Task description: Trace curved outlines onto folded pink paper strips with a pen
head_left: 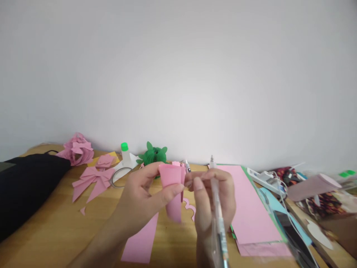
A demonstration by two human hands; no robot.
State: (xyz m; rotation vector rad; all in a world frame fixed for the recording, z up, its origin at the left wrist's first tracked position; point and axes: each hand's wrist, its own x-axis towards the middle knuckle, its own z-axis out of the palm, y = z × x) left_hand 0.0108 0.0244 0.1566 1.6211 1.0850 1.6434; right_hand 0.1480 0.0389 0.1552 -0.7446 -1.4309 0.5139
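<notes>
Roughly at 8 o'clock from the folded pink strip (170,175), wood shows between the pink bow (95,178) and a flat pink strip (141,242) lying at 7. The black fabric item (33,186) bounds the left side at 9, and the stacked pink sheets (251,208) bound the right between 3 and 4. At 12 the wooden table (55,242) ends against a plain pale wall (178,74).

A green-capped bottle (126,158) stands at 10, a green paper piece (154,154) at 11, and a white power strip (264,180) well apart at 3.

The folded strip is up above the table, between the hands, its top a smooth band widening upward, its lower end hanging and blurred. The left hand (142,197) pinches it between thumb and fingers. The right hand (203,208) is closed round a clear pen (221,230); whether its fingertips grip the paper too, I cannot tell.
</notes>
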